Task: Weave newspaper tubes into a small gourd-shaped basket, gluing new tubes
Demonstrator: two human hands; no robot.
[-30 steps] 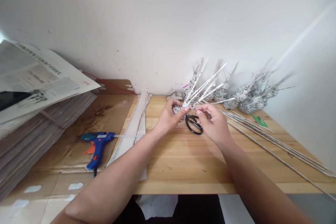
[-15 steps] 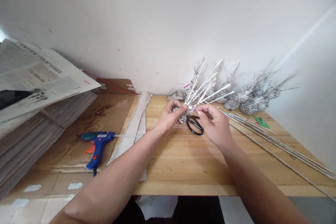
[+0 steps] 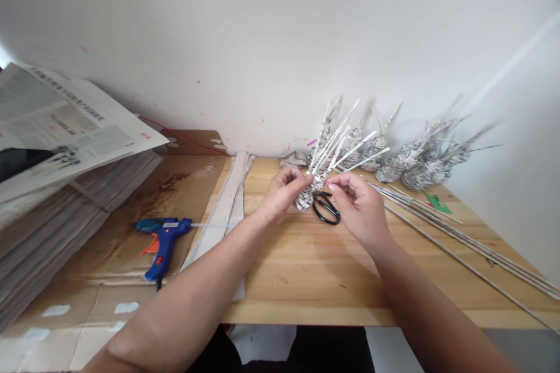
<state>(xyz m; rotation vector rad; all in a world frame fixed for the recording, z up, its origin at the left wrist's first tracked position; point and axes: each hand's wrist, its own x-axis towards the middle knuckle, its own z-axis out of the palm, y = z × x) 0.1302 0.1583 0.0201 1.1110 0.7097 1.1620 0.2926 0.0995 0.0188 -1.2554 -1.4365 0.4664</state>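
My left hand (image 3: 286, 191) is closed around a small woven newspaper piece (image 3: 303, 200), its thumb pressed on the front. White rolled-paper sticks (image 3: 335, 148) fan up and to the right from the top of the piece. At the right side of the weave, my right hand (image 3: 356, 204) pinches with thumb and forefinger; what lies in the pinch looks like the end of a paper strip, mostly hidden by the fingertips. Just below, between the hands, black-handled scissors (image 3: 326, 208) lie on the wooden table (image 3: 297, 280), their blades out of sight.
Several finished-looking woven paper pieces (image 3: 396, 166) stand along the wall. Long paper sticks (image 3: 464, 239) lie at the right beside a green card (image 3: 437, 203). Flat paper strips (image 3: 219, 215), a blue glue gun (image 3: 165, 247) on cardboard (image 3: 105, 256) and stacked newspapers (image 3: 74, 210) are on the left.
The woven piece has turned in my left hand, so its sticks now point in different directions and more of its lower end shows. My right hand stays close at its side, pinching.
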